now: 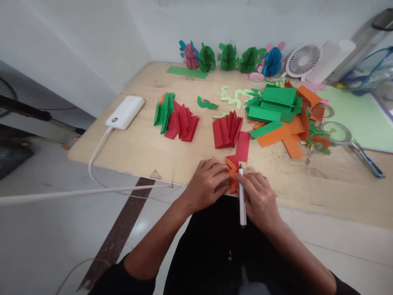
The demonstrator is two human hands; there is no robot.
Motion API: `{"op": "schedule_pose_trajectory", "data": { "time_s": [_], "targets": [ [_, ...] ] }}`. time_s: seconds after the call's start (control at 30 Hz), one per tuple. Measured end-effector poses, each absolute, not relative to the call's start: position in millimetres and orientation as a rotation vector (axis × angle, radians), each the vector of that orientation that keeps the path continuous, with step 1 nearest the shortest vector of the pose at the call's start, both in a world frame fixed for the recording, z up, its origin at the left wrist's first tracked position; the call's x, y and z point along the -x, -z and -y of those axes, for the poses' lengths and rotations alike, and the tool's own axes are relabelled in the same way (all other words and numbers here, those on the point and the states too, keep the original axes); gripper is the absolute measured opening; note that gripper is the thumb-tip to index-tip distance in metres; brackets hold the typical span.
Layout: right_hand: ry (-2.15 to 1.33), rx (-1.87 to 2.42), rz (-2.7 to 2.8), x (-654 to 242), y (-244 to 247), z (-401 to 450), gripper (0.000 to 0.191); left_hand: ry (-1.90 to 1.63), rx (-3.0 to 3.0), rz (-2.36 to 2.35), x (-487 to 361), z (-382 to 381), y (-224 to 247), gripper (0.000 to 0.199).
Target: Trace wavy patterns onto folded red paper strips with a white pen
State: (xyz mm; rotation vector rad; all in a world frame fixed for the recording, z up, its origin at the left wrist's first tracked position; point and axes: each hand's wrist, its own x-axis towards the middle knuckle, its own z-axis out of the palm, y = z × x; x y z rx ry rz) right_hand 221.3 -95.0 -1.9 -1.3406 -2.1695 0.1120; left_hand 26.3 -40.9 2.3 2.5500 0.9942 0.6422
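A wavy orange paper piece [232, 167] lies on a red paper strip [235, 159] at the table's front edge. My left hand [208, 180] rests against the left side of these papers, fingers bent and close together, pressing on them. My right hand [259, 196] is closed around a white pen [242, 200] and touches the right side of the papers. The pen's dark tip points away from me. Just beyond stand folded red papers [226, 131], with another red strip [243, 146] beside them.
Folded red papers [183, 123] and green papers [165, 112] lie left, near a white power bank [125, 112]. A green and orange paper pile [273, 102], scissors [365, 157] and a small fan [303, 60] are right. Paper figures [228, 57] line the wall.
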Motion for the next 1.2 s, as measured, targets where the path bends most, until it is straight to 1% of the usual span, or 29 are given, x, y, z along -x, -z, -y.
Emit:
{"op": "schedule_pose_trajectory", "data": {
  "time_s": [0.2,0.43,0.7,0.9,1.2],
  "targets": [
    [-0.094,1.312,2.174,-218,4,97,0.041,-0.703,-2.521,-0.996,-21,48,-2,0.021],
    [-0.125,1.301,2.146,-219,9,98,0.045,-0.908,-2.402,-1.139,-25,51,7,0.019],
    [-0.116,1.304,2.153,-218,7,97,0.04,-0.886,-2.499,-1.191,-29,51,10,0.02],
    [-0.121,1.267,2.145,-217,8,96,0.044,-0.872,-2.519,-1.187,-28,50,9,0.021],
    [-0.139,1.258,2.121,-211,9,95,0.045,-0.803,-2.59,-1.137,-23,46,7,0.022]
  ]
}}
